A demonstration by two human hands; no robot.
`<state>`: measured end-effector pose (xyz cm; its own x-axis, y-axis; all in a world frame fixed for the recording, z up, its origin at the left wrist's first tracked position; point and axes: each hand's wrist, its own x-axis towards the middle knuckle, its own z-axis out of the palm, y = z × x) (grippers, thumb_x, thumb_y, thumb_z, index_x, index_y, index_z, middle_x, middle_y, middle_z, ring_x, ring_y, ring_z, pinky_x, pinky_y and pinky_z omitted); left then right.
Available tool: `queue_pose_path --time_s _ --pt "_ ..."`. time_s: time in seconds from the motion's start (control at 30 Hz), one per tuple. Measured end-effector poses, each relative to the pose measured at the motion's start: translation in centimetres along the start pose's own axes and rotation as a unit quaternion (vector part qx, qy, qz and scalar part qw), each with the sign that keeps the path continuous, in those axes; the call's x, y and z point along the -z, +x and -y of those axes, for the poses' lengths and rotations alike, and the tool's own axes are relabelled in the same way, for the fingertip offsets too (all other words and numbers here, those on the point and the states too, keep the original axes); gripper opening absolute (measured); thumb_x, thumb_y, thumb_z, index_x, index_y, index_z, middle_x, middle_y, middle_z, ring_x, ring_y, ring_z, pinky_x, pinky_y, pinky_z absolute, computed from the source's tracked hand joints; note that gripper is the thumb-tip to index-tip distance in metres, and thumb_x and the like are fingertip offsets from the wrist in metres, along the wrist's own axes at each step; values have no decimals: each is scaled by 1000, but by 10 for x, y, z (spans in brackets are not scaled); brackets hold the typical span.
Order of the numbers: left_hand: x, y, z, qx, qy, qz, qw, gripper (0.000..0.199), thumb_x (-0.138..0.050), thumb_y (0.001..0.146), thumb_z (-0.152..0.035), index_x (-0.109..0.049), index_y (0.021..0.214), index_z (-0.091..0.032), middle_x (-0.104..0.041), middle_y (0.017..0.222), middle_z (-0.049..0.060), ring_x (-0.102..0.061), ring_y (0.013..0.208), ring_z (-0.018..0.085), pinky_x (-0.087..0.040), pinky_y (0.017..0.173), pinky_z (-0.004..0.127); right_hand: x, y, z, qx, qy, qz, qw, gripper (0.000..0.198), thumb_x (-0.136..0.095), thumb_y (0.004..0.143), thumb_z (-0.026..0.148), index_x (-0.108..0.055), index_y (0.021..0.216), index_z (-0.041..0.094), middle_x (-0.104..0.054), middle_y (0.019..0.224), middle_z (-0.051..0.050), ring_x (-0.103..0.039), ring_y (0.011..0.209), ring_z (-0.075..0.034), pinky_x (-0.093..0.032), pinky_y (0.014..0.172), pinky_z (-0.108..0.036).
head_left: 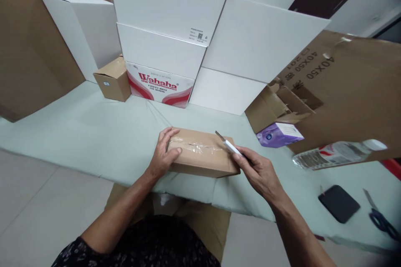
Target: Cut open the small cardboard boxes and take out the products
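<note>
A brown cardboard box (200,162) lies on the pale green cloth in front of me, with clear tape (197,147) along its top seam. My left hand (165,152) grips the box's left end, thumb on top and fingers over the far edge. At the other end, my right hand (255,171) is closed around a utility knife (232,147) with a white handle. Its blade is extended and points up and left over the right part of the box top. Whether the blade touches the tape, I cannot tell.
Tall white cartons (163,0) and a Wahaha carton (159,85) stand behind, beside a small brown box (112,79). To the right are a purple box (277,135), a water bottle (340,153), a black pad (339,203) and scissors (379,217). The cloth-covered table (78,133) ends near my lap.
</note>
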<state>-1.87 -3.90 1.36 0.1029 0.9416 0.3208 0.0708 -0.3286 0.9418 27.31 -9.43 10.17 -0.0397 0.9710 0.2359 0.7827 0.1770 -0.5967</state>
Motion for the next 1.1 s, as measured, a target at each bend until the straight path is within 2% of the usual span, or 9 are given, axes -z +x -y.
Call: queue_pose_path --time_s 0.07,0.17,0.27,0.37,0.5,0.63,0.73,0.83,1.1 --pt "5 1 3 -12 -6 43 999 74 -69 80 -56 -55 144 -20 -34 164 18 -29 156 43 -25 126 61 4 3 2 3 -7 14 1000 43 -53 99 51 -78 110 18 -81 104 -9 -75 92 -26 -58 82 -34" --pt "17 6 6 -25 5 140 990 101 -78 72 -69 -43 154 -21 -16 172 20 -15 160 46 -21 127 64 8 6 7 11 -19 35 999 43 -50 101 51 -78 107 19 -80 100 -8 -74 88 -24 -58 79 -34" --pt "26 11 10 -36 30 184 982 107 -79 73 -73 -38 158 -23 -19 169 20 -14 161 45 -19 129 62 11 8 12 34 -48 43 997 41 -48 102 50 -77 104 21 -79 96 -8 -73 85 -23 -57 75 -33" --pt "25 13 16 -45 37 167 984 108 -77 73 -77 -39 158 -22 -26 162 20 -20 158 45 -19 129 63 13 12 22 92 -102 35 990 34 -51 102 45 -75 102 21 -77 94 -7 -73 81 -22 -55 71 -32" --pt "18 12 24 -54 27 143 988 112 -73 70 -83 -39 158 -22 -29 159 19 -21 156 46 -18 129 63 13 20 41 193 -193 7 962 26 -49 103 36 -70 104 20 -75 99 -8 -72 79 -20 -52 66 -31" --pt "14 11 26 -59 14 129 990 118 -71 70 -85 -32 162 -22 -28 160 18 -23 155 46 -16 129 63 7 36 61 254 -256 55 931 24 -45 105 29 -67 110 21 -76 100 -7 -70 74 -19 -46 60 -29" --pt "14 11 27 -60 -2 130 990 120 -70 70 -85 -29 163 -21 -27 161 19 -22 155 46 -15 129 63 1 48 72 258 -286 115 916 24 -46 105 28 -69 111 23 -75 92 -4 -69 72 -17 -42 60 -28" --pt "13 13 27 -59 -15 143 988 120 -69 71 -85 -29 163 -20 -26 162 19 -21 155 47 -15 129 63 -5 55 79 228 -308 155 911 28 -45 107 33 -71 112 23 -75 93 -3 -67 71 -17 -40 60 -28" --pt "10 14 28 -47 -34 137 989 122 -68 70 -87 -27 164 -20 -26 163 19 -23 156 46 -18 129 60 -8 63 94 205 -362 200 887 33 -42 108 35 -73 113 22 -73 91 -4 -62 67 -15 -28 58 -29"
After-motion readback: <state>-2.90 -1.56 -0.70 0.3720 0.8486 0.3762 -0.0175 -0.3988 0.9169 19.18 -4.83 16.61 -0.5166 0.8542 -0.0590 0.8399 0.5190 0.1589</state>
